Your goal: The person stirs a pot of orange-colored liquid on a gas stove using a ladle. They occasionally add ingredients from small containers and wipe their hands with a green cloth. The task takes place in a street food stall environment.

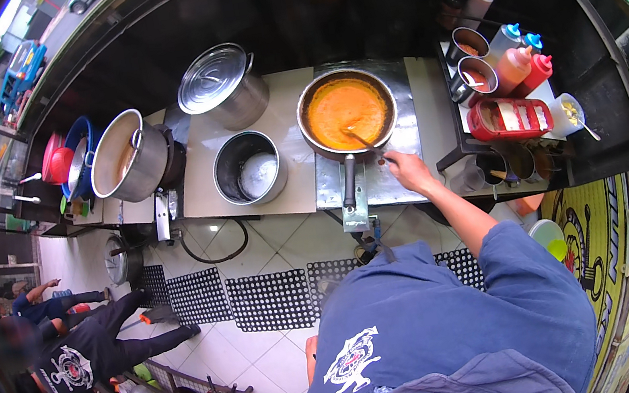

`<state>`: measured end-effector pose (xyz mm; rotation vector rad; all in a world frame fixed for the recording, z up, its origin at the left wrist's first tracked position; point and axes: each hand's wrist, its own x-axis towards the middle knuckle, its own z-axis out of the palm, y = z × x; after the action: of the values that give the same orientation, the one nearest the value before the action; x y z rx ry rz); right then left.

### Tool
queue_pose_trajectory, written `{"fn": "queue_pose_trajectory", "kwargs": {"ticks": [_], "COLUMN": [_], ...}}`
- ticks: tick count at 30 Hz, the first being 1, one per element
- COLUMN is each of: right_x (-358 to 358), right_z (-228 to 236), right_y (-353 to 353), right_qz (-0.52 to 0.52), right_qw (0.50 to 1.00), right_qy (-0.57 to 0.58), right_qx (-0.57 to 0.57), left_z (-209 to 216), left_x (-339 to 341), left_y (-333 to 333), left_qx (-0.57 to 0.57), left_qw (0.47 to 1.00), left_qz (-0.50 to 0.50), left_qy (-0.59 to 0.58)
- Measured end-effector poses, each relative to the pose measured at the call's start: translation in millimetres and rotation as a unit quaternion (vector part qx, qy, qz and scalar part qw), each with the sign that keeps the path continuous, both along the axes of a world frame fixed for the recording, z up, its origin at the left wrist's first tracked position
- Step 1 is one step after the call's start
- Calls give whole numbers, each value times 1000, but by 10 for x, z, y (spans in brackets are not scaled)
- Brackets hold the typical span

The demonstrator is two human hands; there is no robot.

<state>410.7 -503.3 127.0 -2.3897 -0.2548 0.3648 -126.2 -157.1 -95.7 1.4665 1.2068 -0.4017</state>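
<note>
A deep frying pan [309,139] sits on the single-burner stove [329,182], its black handle [350,181] pointing toward me. Thick orange sauce [338,111] fills most of it. My right hand [410,172] is closed around the end of a spoon [359,138], just off the pan's near right rim. The spoon slants down into the sauce, which hides its bowl. On my left side only a sliver of bare skin shows past the shirt; the left hand itself cannot be seen.
Left of the pan stand an open empty pot [251,167], a lidded pot [221,88] and a large pot [131,155]. Squeeze bottles [514,71], sauce cups and a red container [509,119] crowd the right shelf. A person in dark clothes [72,367] is behind at left.
</note>
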Motion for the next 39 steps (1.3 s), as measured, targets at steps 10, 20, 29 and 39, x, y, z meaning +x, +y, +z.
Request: {"fn": "queue_pose_trajectory", "kwargs": {"ticks": [10, 20, 29, 39], "right_x": [126, 497, 312, 702], "right_z": [375, 413, 459, 653], "right_y": [29, -218, -80, -185], "right_qz": [45, -47, 20, 22], "right_qw": [999, 987, 996, 970], "right_qy": [-16, -57, -56, -112], "right_qx": [3, -142, -64, -213], "left_z": [91, 94, -55, -108], "left_x": [246, 145, 22, 6], "left_y": [71, 64, 119, 167], "left_qx": [12, 11, 10, 2], "left_qw": [998, 999, 999, 999], "left_qz": [-54, -41, -30, -35], "left_qy": [20, 19, 20, -1]}}
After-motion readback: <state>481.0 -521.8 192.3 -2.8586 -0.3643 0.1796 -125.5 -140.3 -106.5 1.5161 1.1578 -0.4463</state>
